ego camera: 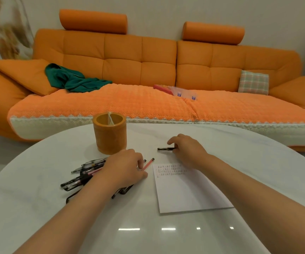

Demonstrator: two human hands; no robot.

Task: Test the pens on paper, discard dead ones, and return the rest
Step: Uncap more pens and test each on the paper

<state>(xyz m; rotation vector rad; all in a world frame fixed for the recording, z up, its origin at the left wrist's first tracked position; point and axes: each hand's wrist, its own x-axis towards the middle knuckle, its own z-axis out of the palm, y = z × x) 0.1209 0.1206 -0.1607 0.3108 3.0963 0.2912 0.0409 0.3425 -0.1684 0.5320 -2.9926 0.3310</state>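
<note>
A heap of several dark pens (83, 174) lies on the white table (56, 208), left of a sheet of paper (186, 189) with scribbled test marks near its top. My left hand (126, 167) rests over the heap and pinches a pink pen (148, 164) whose tip points toward the paper. My right hand (186, 147) is beyond the paper, its fingers curled round the end of a black pen (165, 149) that lies flat on the table. An orange cylindrical pen holder (110, 134) stands behind the heap with one pale pen inside.
An orange sofa (148, 74) runs along the far side of the table, with a green cloth (74, 79), a checked cushion (253, 82) and small plastic boxes (183, 92) on it. The table's near part shows lamp reflections.
</note>
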